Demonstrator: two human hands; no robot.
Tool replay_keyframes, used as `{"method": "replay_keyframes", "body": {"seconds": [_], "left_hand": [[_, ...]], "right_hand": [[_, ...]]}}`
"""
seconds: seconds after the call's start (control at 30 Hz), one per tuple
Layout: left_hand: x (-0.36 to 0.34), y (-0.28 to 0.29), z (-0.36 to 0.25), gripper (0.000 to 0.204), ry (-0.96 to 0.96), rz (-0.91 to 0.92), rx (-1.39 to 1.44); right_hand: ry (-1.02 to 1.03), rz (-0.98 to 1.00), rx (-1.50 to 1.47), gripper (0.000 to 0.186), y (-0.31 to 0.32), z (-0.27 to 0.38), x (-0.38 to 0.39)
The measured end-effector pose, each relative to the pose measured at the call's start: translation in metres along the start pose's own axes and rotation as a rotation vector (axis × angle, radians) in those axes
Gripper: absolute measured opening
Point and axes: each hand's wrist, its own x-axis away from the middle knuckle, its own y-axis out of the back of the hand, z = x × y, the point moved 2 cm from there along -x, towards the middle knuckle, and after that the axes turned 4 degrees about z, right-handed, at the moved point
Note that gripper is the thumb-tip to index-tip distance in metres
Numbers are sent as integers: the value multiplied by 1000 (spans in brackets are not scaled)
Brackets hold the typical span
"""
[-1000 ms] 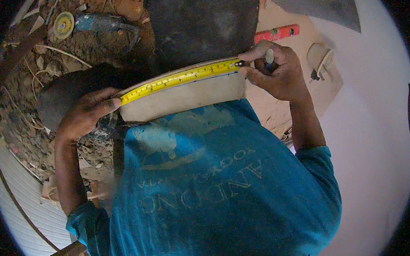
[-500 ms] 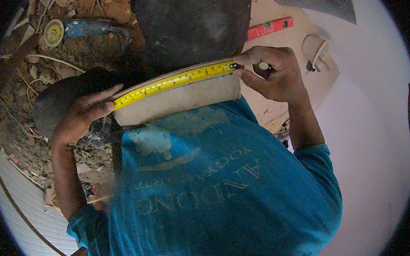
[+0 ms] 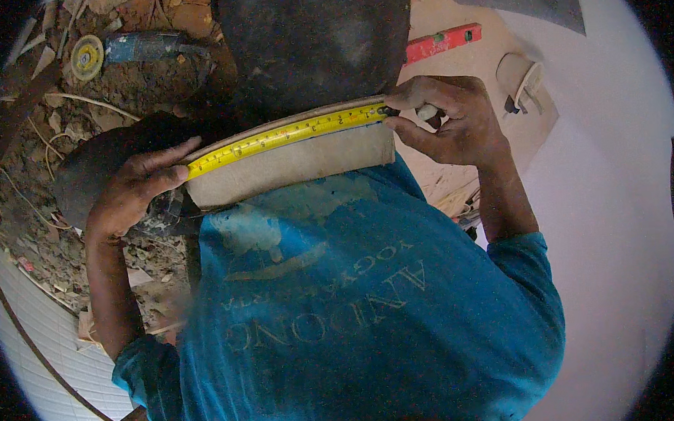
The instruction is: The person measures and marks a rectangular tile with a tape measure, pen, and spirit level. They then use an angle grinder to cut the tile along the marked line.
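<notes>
A yellow tape measure (image 3: 284,138) lies stretched along the far edge of a beige, flat strip-shaped piece (image 3: 304,162) held across my front. With thumb and fingers closed, my left hand (image 3: 126,192) grips the blade and the strip's left end; a dark object just below that hand is hard to make out. At the strip's right end, my right hand (image 3: 458,120) pinches the metal hook end of the tape between thumb and forefinger. A small pale round-ended thing (image 3: 427,113) sits among its curled fingers. A thin blue line runs on the strip beside the blade.
An angle grinder (image 3: 142,47) with a yellow disc lies on rubble at the far left, near a pale cable (image 3: 99,103). Over at the far right, a red spirit level (image 3: 444,43) and a beige cup-like container (image 3: 518,79) rest on a tan board (image 3: 458,185).
My right hand has turned slightly, and the pale thing among its fingers is tilted differently. The tape and strip stay nearly in place.
</notes>
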Motion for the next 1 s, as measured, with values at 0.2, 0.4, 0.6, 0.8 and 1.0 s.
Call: {"method": "replay_keyframes", "body": {"seconds": [0.2,0.4,0.6,0.8,1.0], "left_hand": [[0,0,-6,60,5,-2,-105],[1,-2,1,60,-5,-15,-36],[-1,-1,1,59,29,-21,-26],[0,-2,-5,57,41,-9,-46],[-1,-4,-1,56,10,-26,-61]], "right_hand": [[193,19,188,33,-1,-4,2],[277,-36,167,30,-3,-8,0],[-134,-222,-248,34,34,-15,1],[91,-478,-677,61,66,-20,3],[194,-372,-682,55,59,-12,-4]]}}
